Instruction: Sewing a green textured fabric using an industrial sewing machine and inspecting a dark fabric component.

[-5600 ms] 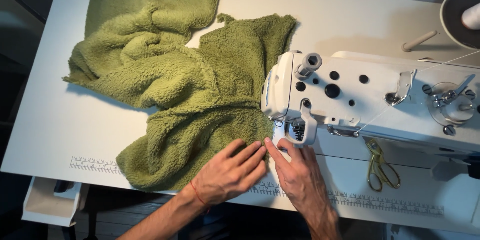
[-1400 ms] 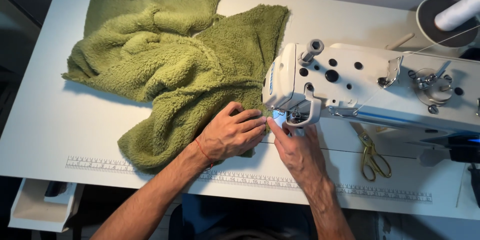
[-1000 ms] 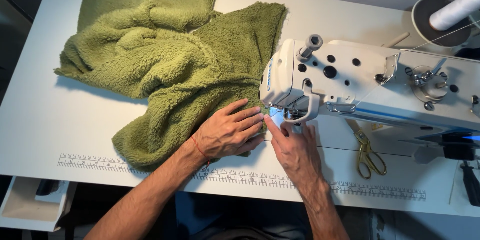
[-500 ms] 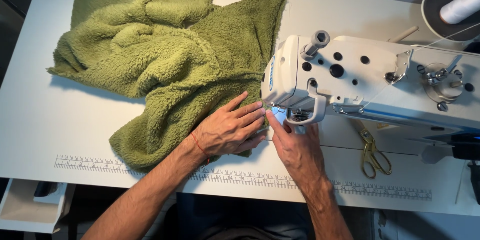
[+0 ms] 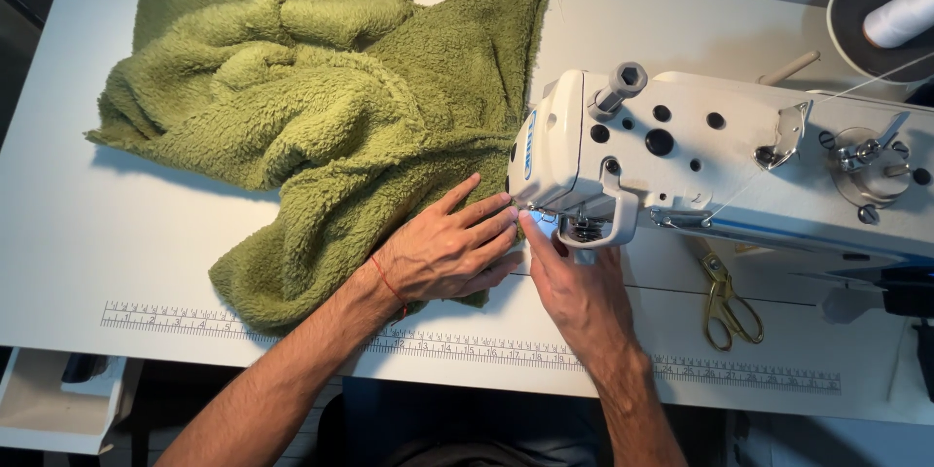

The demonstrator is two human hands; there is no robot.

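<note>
white table (image 5: 78,233), green fleece (image 5: 321,126), sewing machine (image 5: 720,165), scissors (image 5: 725,297)

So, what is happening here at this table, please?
A person is sewing at a white industrial sewing machine. The left hand lies flat on a green fleece fabric, pressing it beside the needle area. The right hand is just below the presser foot, fingertips at the fabric edge. Gold scissors lie under the machine arm, and a white thread cone stands behind.

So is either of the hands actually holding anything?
No grasp: the left hand lies flat on the green fleece fabric, the right hand fingertips by the sewing machine.
</note>
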